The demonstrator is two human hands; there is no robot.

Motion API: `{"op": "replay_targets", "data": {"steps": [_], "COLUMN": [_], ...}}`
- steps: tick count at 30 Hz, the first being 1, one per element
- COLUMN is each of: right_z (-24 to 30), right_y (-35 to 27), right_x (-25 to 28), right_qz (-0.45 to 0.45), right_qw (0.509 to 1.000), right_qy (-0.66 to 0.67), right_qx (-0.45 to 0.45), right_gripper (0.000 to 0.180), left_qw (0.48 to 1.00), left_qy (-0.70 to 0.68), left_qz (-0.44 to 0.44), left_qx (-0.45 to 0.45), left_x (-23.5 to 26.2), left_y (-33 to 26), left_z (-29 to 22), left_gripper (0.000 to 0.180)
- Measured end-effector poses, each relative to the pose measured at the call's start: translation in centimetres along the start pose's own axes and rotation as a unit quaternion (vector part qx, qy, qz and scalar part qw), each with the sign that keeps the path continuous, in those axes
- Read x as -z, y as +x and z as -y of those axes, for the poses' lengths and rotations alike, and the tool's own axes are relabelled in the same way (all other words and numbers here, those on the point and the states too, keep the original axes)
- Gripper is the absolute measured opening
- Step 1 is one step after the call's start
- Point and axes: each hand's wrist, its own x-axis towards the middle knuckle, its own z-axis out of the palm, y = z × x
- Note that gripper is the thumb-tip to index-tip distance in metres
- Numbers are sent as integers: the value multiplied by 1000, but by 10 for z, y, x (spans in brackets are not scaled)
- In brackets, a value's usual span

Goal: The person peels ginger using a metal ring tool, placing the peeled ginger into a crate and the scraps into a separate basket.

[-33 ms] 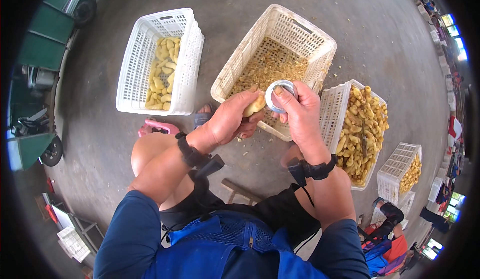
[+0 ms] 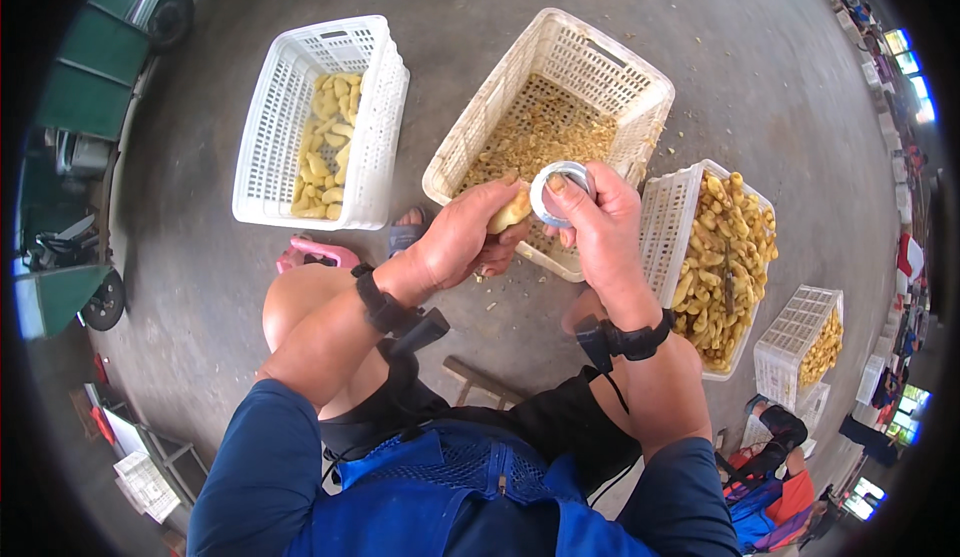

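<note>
My left hand (image 2: 462, 234) is closed around a pale yellow piece of ginger (image 2: 512, 211), its far end showing past the thumb. In my right hand (image 2: 610, 225) is a silvery round metal lid (image 2: 540, 193), pinched with the thumb over its face and its rim close beside the ginger. I cannot tell whether the rim touches it. Both hands are above the near side of a white slatted crate (image 2: 482, 109), whose bottom is strewn with brownish peelings (image 2: 548, 122).
At the left, a white crate (image 2: 262, 122) holds smooth pale ginger. A crate (image 2: 668, 219) heaped with browner ginger stands right, a smaller filled crate (image 2: 780, 352) beyond. A pink object (image 2: 325, 253) lies by my sandalled foot (image 2: 406, 229). Another person (image 2: 770, 497) sits lower right.
</note>
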Motion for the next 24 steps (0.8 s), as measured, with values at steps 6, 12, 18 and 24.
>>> {"op": "replay_targets", "data": {"steps": [6,12,18,24], "right_z": [1,-6,-4,-7], "right_y": [-8,-8,-2,15], "right_x": [-13,-15,-8,19], "right_qz": [11,16,22,-45], "right_qw": [999,997,992,960], "right_qy": [-42,-72,-115,-255], "right_qx": [30,31,55,108], "right_gripper": [23,24,29,24], "left_qw": [997,998,995,997], "left_qy": [-54,-54,21,18], "left_qz": [-60,-35,-86,-72], "left_qx": [12,8,-36,-13], "left_x": [-15,1,-8,-6], "left_y": [0,3,0,-7], "left_z": [-5,3,6,4], "left_gripper": [40,39,41,41]}}
